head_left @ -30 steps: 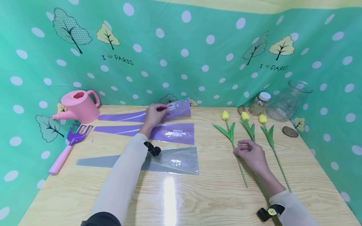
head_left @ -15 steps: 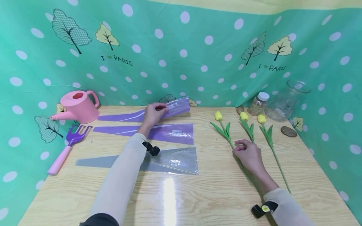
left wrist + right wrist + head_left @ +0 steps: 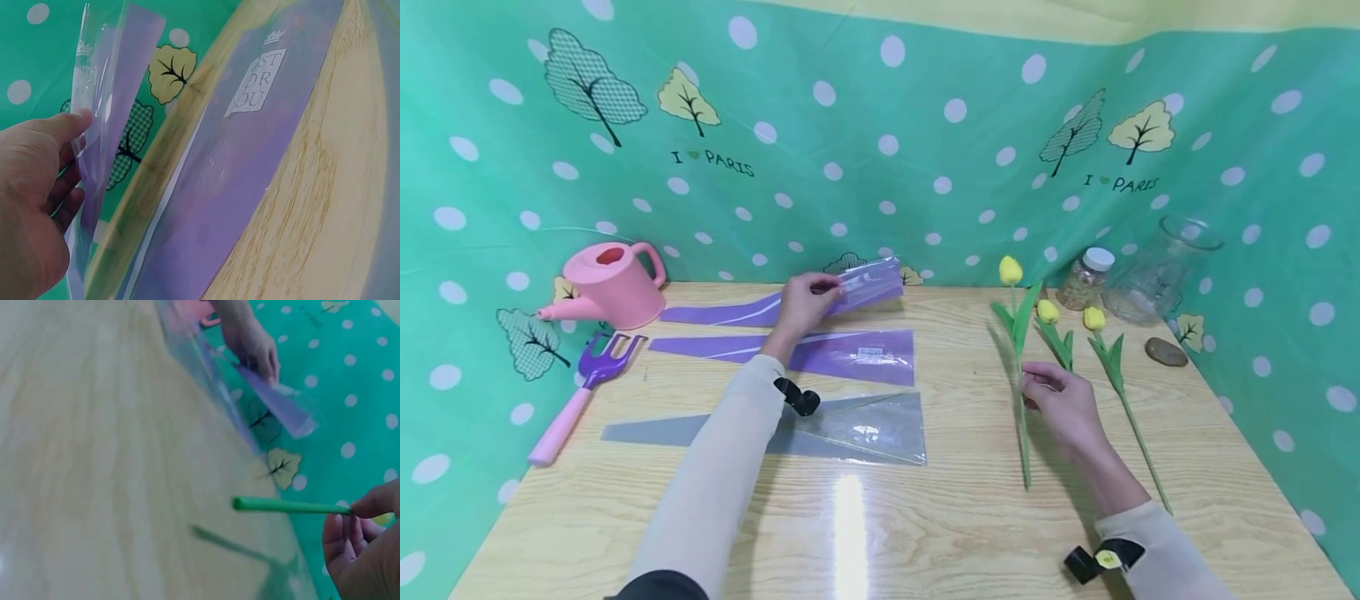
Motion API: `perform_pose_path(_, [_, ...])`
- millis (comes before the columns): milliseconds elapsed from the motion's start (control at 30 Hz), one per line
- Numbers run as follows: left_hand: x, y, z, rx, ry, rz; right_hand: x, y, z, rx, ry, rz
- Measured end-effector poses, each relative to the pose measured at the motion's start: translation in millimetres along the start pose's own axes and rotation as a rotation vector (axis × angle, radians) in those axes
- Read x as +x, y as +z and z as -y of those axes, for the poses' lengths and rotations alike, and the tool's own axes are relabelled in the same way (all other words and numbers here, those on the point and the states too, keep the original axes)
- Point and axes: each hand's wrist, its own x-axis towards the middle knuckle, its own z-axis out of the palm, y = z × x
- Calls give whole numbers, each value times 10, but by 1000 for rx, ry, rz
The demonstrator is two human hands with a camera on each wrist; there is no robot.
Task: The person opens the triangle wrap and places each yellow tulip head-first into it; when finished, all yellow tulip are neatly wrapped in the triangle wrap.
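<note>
Since the earlier frame the leftmost yellow tulip [image 3: 1020,336], glossy green at its leaves, has swung straighter above the table [image 3: 962,517], its stem [image 3: 1024,442] pinched by the thumb and fingers of the right hand [image 3: 1065,408]. The left hand [image 3: 805,308] pinches a part-clear purple sleeve [image 3: 877,283], wide end raised at the back edge; its label print is hard to make out, and the right-wrist view mostly hides the bloom [image 3: 1011,270].
</note>
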Motion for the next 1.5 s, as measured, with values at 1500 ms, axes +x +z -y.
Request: perform_pose_path(1500, [-97,-8,14,28,35,79,1335,1247,859,1093,-175,-524])
